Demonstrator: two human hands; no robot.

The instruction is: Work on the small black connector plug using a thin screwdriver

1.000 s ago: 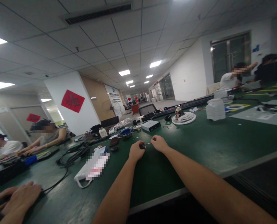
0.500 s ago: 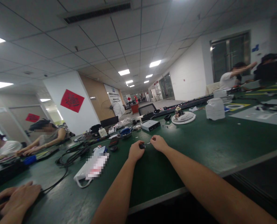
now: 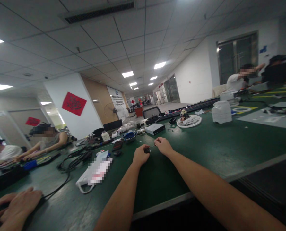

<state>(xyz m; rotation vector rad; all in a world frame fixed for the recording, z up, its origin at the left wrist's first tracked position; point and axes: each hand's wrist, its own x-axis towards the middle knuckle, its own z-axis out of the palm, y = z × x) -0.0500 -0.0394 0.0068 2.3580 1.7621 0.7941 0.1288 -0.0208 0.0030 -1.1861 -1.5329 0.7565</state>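
My left hand (image 3: pixel 140 155) is closed around a small black part (image 3: pixel 147 150), whose kind I cannot make out, just above the green table (image 3: pixel 157 179). Opposite it, my right hand (image 3: pixel 164 147) pinches a thin tool (image 3: pixel 153 146) with a slim metal shaft that points toward the black part. Whether its tip touches the part is too small to tell. Fingers hide most of both things. Beyond my hands lies a grey-and-black box (image 3: pixel 154 129).
A white fan grille (image 3: pixel 189 121) and a white plastic jug (image 3: pixel 221 112) stand to the right. Leftward are a white bag (image 3: pixel 93 175), black cables (image 3: pixel 75 160) and a dark phone-like slab (image 3: pixel 117 146). Another person's hands (image 3: pixel 22 202) rest at lower left.
My right hand has shifted slightly to the left and up, and its fingers have turned a little around the thin tool. My left hand stays in place with the black part.
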